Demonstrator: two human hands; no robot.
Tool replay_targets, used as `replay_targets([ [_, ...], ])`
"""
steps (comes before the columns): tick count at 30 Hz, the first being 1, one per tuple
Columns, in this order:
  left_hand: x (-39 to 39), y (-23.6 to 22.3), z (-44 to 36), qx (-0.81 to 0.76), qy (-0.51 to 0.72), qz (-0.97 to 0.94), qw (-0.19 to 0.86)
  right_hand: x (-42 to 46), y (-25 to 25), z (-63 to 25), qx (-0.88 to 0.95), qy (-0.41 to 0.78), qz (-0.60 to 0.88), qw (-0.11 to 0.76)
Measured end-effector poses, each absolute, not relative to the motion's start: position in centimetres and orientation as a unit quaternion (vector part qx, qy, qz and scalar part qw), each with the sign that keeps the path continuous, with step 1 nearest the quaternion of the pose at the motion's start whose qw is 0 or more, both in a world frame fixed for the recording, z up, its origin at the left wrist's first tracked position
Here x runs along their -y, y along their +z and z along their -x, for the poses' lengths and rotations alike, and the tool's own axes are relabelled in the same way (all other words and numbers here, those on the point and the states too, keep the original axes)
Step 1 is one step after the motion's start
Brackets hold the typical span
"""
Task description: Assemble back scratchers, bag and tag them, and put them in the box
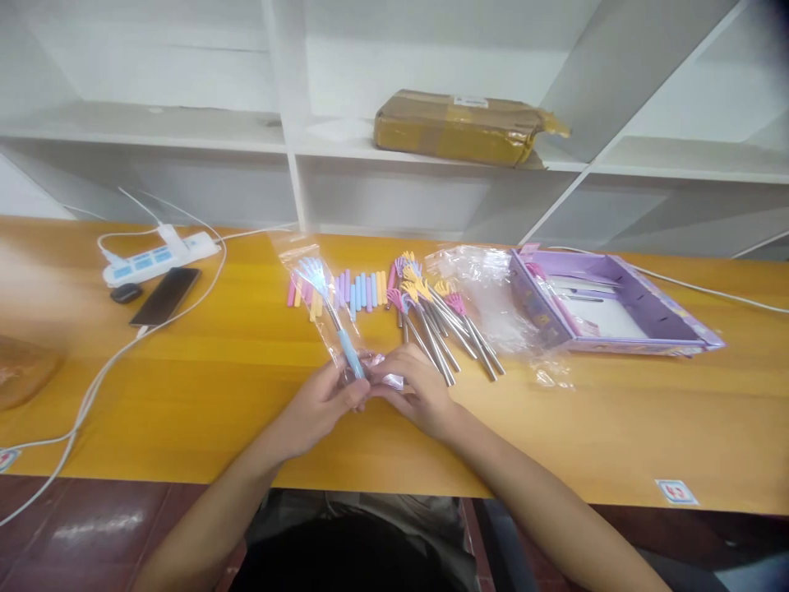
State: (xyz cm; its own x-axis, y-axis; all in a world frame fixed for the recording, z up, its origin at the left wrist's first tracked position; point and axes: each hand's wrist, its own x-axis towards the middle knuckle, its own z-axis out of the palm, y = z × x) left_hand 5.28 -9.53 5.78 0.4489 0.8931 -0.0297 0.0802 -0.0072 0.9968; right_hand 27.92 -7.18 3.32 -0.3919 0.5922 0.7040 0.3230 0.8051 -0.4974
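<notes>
A blue back scratcher (350,352) with a hand-shaped head and a metal rod lies inside a clear plastic bag (326,308). My left hand (326,404) is closed round its handle end through the bag. Beside it, my right hand (420,386) pinches at the bag's lower end, where a shiny crumpled bit shows; its fingertips are partly hidden. Just beyond my hands lies a pile of back scratcher heads on metal rods (431,308) in yellow, pink and purple. Left of the pile, coloured handle tubes (363,292) stand in a row.
Clear plastic bags (493,296) lie right of the pile, against an open purple box (616,304). At the left are a power strip (160,259), a phone (165,296) and white cables (92,395). A taped carton (456,127) sits on the shelf behind.
</notes>
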Motion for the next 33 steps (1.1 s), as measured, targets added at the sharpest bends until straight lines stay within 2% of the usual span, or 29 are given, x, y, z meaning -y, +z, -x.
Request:
replay_targets([
  [13,9.11,6.06,-5.17,-0.391,0.281,-0.727,0.489,7.13,3.34,-27.81,0.772,0.226,0.31,0.507],
  [27,9.37,5.72,-4.98,-0.406,0.231,-0.729,0.5,7.35,3.47,-27.92,0.746,0.254,0.306,0.535],
  [33,9.45,5.82,-4.99,-0.398,0.233,-0.72,0.519,7.41,3.57,-27.65,0.716,0.308,0.325,0.535],
])
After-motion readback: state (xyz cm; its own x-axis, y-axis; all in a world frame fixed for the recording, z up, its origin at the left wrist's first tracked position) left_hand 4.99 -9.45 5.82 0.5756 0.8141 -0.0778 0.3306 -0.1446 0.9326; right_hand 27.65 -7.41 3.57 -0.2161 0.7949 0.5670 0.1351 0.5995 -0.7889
